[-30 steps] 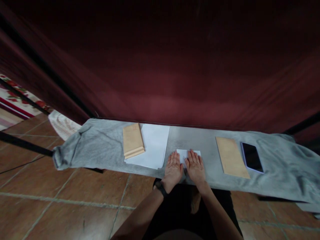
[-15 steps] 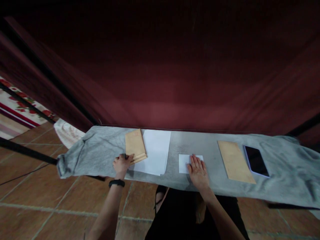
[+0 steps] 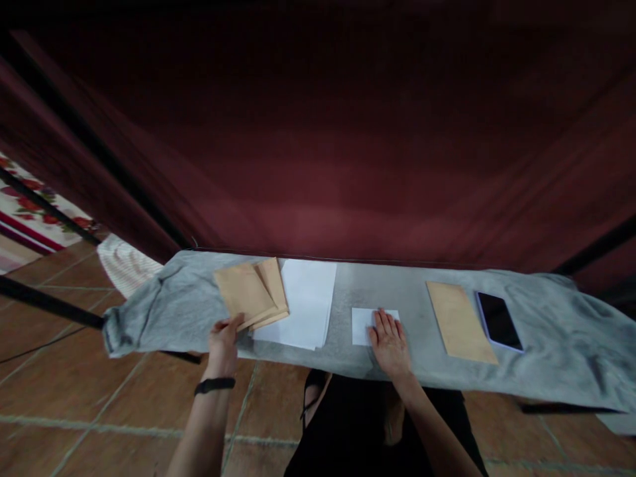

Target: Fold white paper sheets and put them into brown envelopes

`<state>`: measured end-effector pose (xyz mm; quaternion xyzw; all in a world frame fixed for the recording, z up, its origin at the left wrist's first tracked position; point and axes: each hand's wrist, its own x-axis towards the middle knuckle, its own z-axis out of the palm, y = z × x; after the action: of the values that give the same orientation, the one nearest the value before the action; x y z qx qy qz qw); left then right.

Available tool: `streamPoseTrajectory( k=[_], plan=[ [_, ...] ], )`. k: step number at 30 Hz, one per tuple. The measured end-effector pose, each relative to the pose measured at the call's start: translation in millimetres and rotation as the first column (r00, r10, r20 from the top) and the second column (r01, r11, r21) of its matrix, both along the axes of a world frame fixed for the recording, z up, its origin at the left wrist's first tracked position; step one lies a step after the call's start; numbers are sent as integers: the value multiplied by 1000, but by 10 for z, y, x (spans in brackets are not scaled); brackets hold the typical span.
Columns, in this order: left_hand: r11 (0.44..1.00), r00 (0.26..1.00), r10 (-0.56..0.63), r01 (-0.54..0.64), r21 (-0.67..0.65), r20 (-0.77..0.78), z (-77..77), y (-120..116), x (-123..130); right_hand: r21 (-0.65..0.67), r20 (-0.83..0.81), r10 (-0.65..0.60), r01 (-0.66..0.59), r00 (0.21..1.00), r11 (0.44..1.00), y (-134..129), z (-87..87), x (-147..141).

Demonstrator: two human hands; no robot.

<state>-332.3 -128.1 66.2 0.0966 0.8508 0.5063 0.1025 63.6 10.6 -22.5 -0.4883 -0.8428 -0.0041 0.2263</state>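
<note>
Below a dark red panel (image 3: 318, 212), works on grey cloth (image 3: 407, 285). Pinches brown envelope (image 3: 244, 290) by near corner with left hand (image 3: 225, 336), seemingly to part it from the pile (image 3: 274, 285) beneath; rests right hand (image 3: 391, 348) flat on small white paper (image 3: 361, 326), clasping nothing, perhaps to steady it.

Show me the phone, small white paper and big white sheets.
Phone (image 3: 499, 320): head view, its dark screen.
Small white paper (image 3: 361, 326): head view, its uncovered left part.
Big white sheets (image 3: 309, 301): head view, top sheet.
</note>
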Motion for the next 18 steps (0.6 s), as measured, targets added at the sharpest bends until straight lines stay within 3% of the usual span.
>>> streamPoseTrajectory(
  k=[2, 4, 9, 13, 16, 18],
  plan=[
    [995, 990, -41, 28, 91, 137, 81, -100, 122, 3, -7, 5, -5, 1000, 1000, 12, -4, 14],
    [970, 929, -178, 110, 218, 324, 124, -198, 345, -2, -27, 17, -17, 999, 1000, 26, -2, 35],
    [888, 775, -400, 195, 418, 489, -4, -252, 1344, -30, -242, 75, -84, 968, 996, -52, 62, -2],
    [853, 819, -447, 268, 448, 361, -200, -95, 2106, -226, -495, 53, -188, 868, 956, -331, 200, -213],
    [835, 840, -502, 410, 367, 204, -322, 17, 2402, -431, -665, -95, -277, 741, 859, -511, 281, -384],
    [792, 813, -580, 545, 275, 59, -392, 44, 2494, -520, -722, -206, -321, 661, 792, -552, 295, -446]
  ],
)
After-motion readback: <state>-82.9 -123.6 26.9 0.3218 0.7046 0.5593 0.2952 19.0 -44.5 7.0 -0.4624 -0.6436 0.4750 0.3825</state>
